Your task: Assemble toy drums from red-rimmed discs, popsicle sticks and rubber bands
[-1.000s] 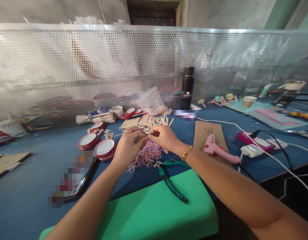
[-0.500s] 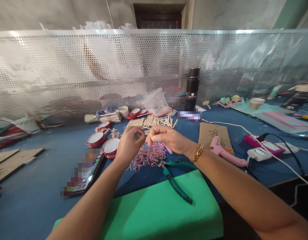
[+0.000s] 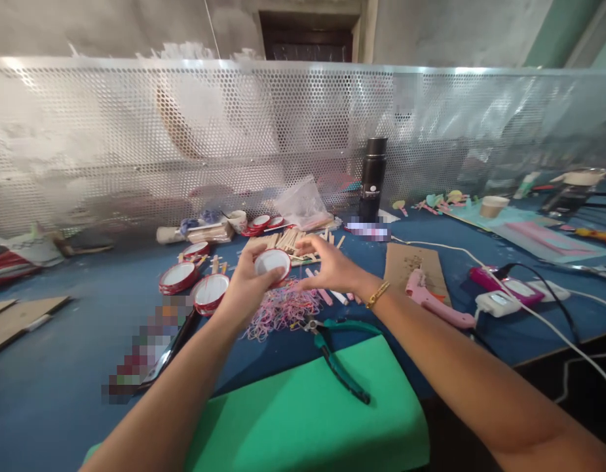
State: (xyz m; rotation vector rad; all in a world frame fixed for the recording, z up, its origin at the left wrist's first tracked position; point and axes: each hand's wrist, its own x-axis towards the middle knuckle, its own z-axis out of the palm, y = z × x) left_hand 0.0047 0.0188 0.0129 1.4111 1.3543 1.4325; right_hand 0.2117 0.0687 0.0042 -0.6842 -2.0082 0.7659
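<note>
My left hand (image 3: 247, 278) grips a small round red-rimmed piece with a white face (image 3: 272, 263), thumb lying over its front edge. Just to the right, my right hand (image 3: 332, 263) has its fingers and thumb spread apart with nothing visible between them. Below both hands lies a tangled heap of pink and purple elastic bands (image 3: 283, 311). Behind them is a pile of flat wooden sticks (image 3: 290, 241). More red-rimmed round pieces (image 3: 210, 293) lie in stacks to the left, some with sticks attached.
Teal-handled pliers (image 3: 339, 367) lie open, partly on a green block (image 3: 312, 419) at the front. A phone (image 3: 170, 354) is at left. Rightward are a pink glue gun (image 3: 437, 305) on cardboard (image 3: 396, 262), and white cables. A black bottle (image 3: 373, 177) stands before the perforated metal screen (image 3: 224, 118).
My hands have moved apart. The right hand has opened, and the red-rimmed round piece now shows face-up in my left hand. The view has shifted slightly.
</note>
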